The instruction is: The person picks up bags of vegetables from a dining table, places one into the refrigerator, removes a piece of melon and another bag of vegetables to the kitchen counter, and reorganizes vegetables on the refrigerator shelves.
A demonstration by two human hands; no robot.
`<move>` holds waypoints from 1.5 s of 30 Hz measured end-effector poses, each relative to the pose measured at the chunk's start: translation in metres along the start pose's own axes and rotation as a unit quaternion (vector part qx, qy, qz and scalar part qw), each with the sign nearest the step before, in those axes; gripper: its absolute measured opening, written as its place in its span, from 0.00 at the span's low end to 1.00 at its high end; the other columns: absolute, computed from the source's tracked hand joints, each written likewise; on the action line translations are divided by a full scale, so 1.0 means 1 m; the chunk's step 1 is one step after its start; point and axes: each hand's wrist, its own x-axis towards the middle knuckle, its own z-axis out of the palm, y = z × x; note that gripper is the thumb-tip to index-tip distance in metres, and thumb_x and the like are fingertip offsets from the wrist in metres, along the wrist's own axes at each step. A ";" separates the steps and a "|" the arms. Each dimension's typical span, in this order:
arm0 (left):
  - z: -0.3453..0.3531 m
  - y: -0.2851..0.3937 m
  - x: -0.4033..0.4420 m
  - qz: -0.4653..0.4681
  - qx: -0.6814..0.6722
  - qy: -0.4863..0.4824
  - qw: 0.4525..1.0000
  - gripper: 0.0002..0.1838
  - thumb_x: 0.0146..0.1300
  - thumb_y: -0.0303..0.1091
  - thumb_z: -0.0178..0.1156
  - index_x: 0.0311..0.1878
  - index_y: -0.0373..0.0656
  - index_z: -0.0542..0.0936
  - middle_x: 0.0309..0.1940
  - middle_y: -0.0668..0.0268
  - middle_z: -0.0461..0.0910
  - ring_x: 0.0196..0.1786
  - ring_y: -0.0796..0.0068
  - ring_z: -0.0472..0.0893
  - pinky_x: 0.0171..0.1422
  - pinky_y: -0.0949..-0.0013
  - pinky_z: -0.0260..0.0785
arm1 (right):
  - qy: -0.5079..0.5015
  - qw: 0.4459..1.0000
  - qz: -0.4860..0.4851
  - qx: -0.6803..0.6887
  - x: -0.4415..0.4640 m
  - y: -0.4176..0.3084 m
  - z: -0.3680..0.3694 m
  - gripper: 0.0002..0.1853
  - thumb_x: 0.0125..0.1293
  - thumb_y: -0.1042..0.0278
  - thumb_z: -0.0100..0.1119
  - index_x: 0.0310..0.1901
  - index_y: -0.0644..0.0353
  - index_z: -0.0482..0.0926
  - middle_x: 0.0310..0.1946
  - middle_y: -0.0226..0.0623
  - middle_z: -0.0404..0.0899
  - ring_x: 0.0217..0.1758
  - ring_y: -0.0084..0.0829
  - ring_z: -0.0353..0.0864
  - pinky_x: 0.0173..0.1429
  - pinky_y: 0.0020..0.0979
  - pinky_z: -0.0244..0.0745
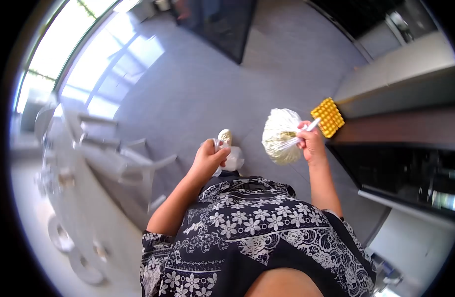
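Observation:
Gathered at its top, a white plastic bag (pixel 282 138) hangs from my right hand (pixel 311 141), whose fingers are wrapped round the twisted neck. Something pale yellow-green fills it, too veiled by the plastic to name. My left hand (pixel 207 161) is closed on a smaller translucent plastic bag (pixel 234 158), which hangs low in front of my legs; its contents cannot be made out. One light shoe (pixel 225 136) shows on the floor just beyond the left hand.
A yellow egg tray (pixel 328 118) lies on the floor to the right, beside a dark-fronted cabinet (pixel 396 173). On the left stand a light table (pixel 88 208) with dishes and glasses, and chairs (pixel 133 158). A dark panel (pixel 215 24) stands ahead on the grey floor (pixel 197 89).

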 end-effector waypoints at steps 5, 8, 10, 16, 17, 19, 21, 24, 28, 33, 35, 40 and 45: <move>0.006 -0.017 0.006 0.095 0.212 -0.030 0.972 0.20 0.56 0.36 0.59 0.41 0.29 0.66 0.21 0.65 0.73 0.20 0.81 0.72 0.22 0.74 0.66 | 0.009 0.995 -0.087 -0.050 -0.037 -0.018 0.007 0.09 0.45 0.82 0.49 0.30 0.58 0.70 0.17 0.26 0.67 0.13 0.15 0.60 0.17 0.17 0.55; -0.001 0.008 0.023 0.086 0.272 -0.049 0.957 0.25 0.53 0.40 0.59 0.44 0.29 0.63 0.28 0.44 0.75 0.35 0.50 0.78 0.41 0.58 0.69 | 0.027 0.993 -0.100 -0.061 -0.026 -0.024 0.023 0.10 0.45 0.83 0.49 0.30 0.58 0.71 0.17 0.25 0.66 0.14 0.14 0.60 0.17 0.17 0.54; -0.002 0.020 0.032 0.109 0.305 -0.062 0.944 0.27 0.53 0.40 0.59 0.48 0.29 0.62 0.27 0.46 0.76 0.34 0.51 0.78 0.41 0.58 0.70 | 0.043 0.987 -0.138 -0.063 -0.022 -0.024 0.028 0.11 0.44 0.83 0.48 0.30 0.57 0.71 0.17 0.23 0.65 0.15 0.13 0.59 0.18 0.17 0.52; 0.025 0.076 0.072 0.244 0.344 -0.125 0.898 0.41 0.53 0.32 0.59 0.68 0.49 0.50 0.11 0.69 0.66 0.16 0.80 0.66 0.25 0.74 0.63 | 0.103 0.958 -0.230 -0.137 -0.014 -0.025 0.021 0.09 0.46 0.82 0.49 0.29 0.57 0.72 0.18 0.21 0.65 0.20 0.14 0.62 0.24 0.19 0.57; 0.034 0.083 0.080 0.234 0.351 -0.133 0.897 0.38 0.54 0.32 0.60 0.67 0.52 0.54 0.12 0.70 0.66 0.17 0.82 0.66 0.25 0.74 0.63 | 0.098 0.952 -0.246 -0.154 -0.006 -0.023 0.020 0.08 0.47 0.81 0.49 0.29 0.57 0.72 0.19 0.22 0.66 0.22 0.15 0.65 0.26 0.20 0.60; 0.053 0.096 0.126 0.228 0.360 -0.165 0.890 0.35 0.54 0.33 0.61 0.66 0.53 0.58 0.14 0.69 0.68 0.18 0.82 0.68 0.26 0.74 0.64 | 0.082 0.941 -0.261 -0.202 0.050 -0.020 0.003 0.06 0.47 0.78 0.52 0.29 0.57 0.73 0.21 0.26 0.70 0.25 0.19 0.69 0.30 0.24 0.65; 0.082 0.114 0.171 0.204 0.386 -0.203 0.877 0.35 0.55 0.36 0.60 0.66 0.55 0.59 0.15 0.69 0.70 0.19 0.83 0.70 0.26 0.74 0.66 | 0.072 0.921 -0.258 -0.284 0.090 -0.028 -0.010 0.06 0.47 0.76 0.53 0.30 0.58 0.74 0.22 0.34 0.75 0.26 0.26 0.73 0.32 0.30 0.68; 0.128 0.147 0.217 0.148 0.385 -0.240 0.879 0.33 0.55 0.42 0.59 0.64 0.62 0.60 0.18 0.60 0.74 0.24 0.69 0.77 0.34 0.65 0.69 | 0.020 0.879 -0.199 -0.433 0.123 -0.086 -0.009 0.10 0.48 0.73 0.53 0.35 0.56 0.75 0.26 0.42 0.77 0.30 0.39 0.77 0.35 0.36 0.71; 0.192 0.195 0.267 0.160 0.392 -0.246 0.872 0.30 0.54 0.38 0.58 0.62 0.59 0.64 0.22 0.59 0.77 0.26 0.69 0.78 0.35 0.65 0.70 | -0.030 0.836 -0.263 -0.480 0.163 -0.156 -0.031 0.12 0.46 0.74 0.51 0.36 0.57 0.73 0.30 0.43 0.77 0.36 0.43 0.76 0.39 0.39 0.71; 0.245 0.219 0.358 0.179 0.331 -0.208 0.903 0.19 0.55 0.38 0.58 0.49 0.42 0.72 0.20 0.65 0.76 0.20 0.79 0.73 0.26 0.72 0.67 | -0.060 0.808 -0.310 -0.498 0.237 -0.226 -0.066 0.13 0.44 0.75 0.48 0.36 0.58 0.72 0.32 0.44 0.76 0.38 0.46 0.75 0.42 0.41 0.70; 0.264 0.238 0.389 0.186 0.331 -0.198 0.904 0.18 0.55 0.38 0.58 0.48 0.41 0.73 0.19 0.64 0.76 0.20 0.79 0.74 0.26 0.71 0.67 | -0.055 0.799 -0.302 -0.516 0.265 -0.255 -0.078 0.12 0.44 0.75 0.48 0.35 0.59 0.72 0.32 0.45 0.76 0.38 0.46 0.75 0.42 0.41 0.70; 0.309 0.297 0.477 0.216 0.400 -0.194 0.869 0.16 0.56 0.41 0.56 0.43 0.41 0.74 0.20 0.62 0.77 0.22 0.73 0.76 0.28 0.67 0.68 | -0.026 0.784 -0.303 -0.542 0.351 -0.315 -0.117 0.11 0.44 0.76 0.47 0.33 0.61 0.71 0.30 0.48 0.75 0.36 0.47 0.75 0.39 0.44 0.69; 0.351 0.359 0.561 0.228 0.373 -0.228 0.870 0.14 0.57 0.42 0.56 0.44 0.49 0.75 0.26 0.53 0.78 0.33 0.53 0.79 0.37 0.57 0.69 | 0.006 0.830 -0.266 -0.490 0.422 -0.384 -0.150 0.10 0.49 0.72 0.51 0.36 0.58 0.71 0.30 0.47 0.74 0.34 0.47 0.75 0.37 0.41 0.70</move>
